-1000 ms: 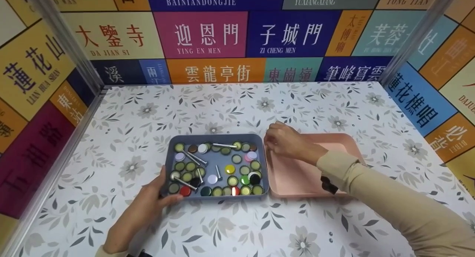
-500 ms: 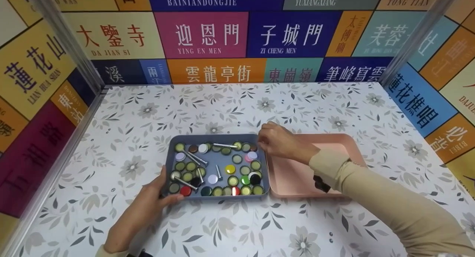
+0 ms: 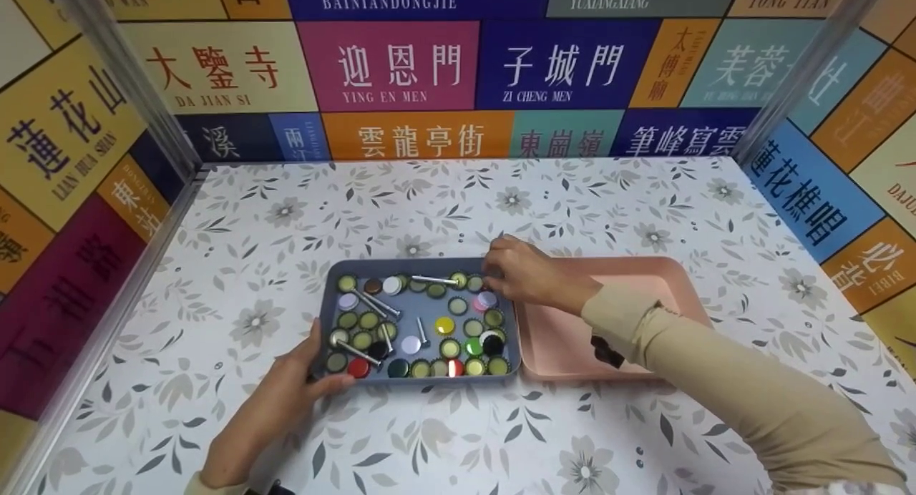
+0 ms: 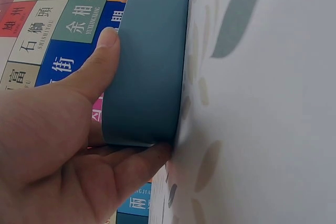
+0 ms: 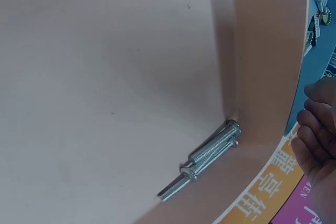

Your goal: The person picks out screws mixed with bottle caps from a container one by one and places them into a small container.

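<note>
A blue-grey tray (image 3: 426, 309) in the head view holds many bottle caps, among them a yellow cap (image 3: 444, 325), and several metal bolts (image 3: 435, 280). My left hand (image 3: 290, 370) grips its near left corner, thumb along the front wall and fingers round the side; the left wrist view shows this tray wall (image 4: 147, 56) close up. Over the far right corner is my right hand (image 3: 526, 270), fingers loosely curled, with nothing seen in them. In the right wrist view, several bolts (image 5: 210, 150) lie in a corner of the pink tray (image 5: 262, 51).
The pink tray stands directly right of the blue-grey one, partly under my right forearm (image 3: 644, 330). Both rest on a floral-patterned tabletop (image 3: 358, 438). Walls with coloured sign panels (image 3: 386, 66) enclose the back and sides.
My right hand has moved left, from the pink tray's far left corner to above the blue-grey tray's far right corner. The left hand and the tray have stayed put.
</note>
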`<state>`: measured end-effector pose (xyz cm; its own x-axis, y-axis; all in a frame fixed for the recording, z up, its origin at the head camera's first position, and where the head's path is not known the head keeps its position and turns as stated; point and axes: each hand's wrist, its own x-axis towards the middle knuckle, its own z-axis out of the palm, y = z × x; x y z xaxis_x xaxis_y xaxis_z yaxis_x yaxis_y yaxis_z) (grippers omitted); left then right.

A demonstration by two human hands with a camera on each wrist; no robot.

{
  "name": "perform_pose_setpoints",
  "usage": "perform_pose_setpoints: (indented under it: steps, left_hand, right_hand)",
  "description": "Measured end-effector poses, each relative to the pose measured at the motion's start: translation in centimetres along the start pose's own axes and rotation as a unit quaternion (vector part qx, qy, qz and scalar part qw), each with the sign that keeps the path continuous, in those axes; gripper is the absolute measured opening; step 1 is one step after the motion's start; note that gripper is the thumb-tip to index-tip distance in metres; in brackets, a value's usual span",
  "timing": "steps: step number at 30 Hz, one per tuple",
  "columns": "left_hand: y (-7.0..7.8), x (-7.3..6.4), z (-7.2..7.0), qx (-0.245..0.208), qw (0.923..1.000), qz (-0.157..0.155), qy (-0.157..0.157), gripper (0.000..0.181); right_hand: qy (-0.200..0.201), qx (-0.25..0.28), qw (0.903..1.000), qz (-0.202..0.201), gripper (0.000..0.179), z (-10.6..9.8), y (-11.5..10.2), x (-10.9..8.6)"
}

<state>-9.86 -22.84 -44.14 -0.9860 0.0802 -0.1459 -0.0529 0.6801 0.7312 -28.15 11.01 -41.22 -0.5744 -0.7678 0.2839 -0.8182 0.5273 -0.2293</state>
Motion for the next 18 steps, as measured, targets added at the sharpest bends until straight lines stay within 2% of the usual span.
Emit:
perform_pose_setpoints:
  steps: [8,18]
  left_hand:
    - [-0.1,-0.1,0.0,-0.008,0.9999,-0.006,0.001,0.105]
    - [-0.1,-0.1,0.1,0.005,0.9998,0.018,0.006,0.103]
  right_hand:
    - [-0.03,-0.001,0.9995,0.011,0.011,0.0,-0.4,0.6]
    - [-0.05,0.002,0.9985,0.02,0.017,0.2,-1.0,1.4]
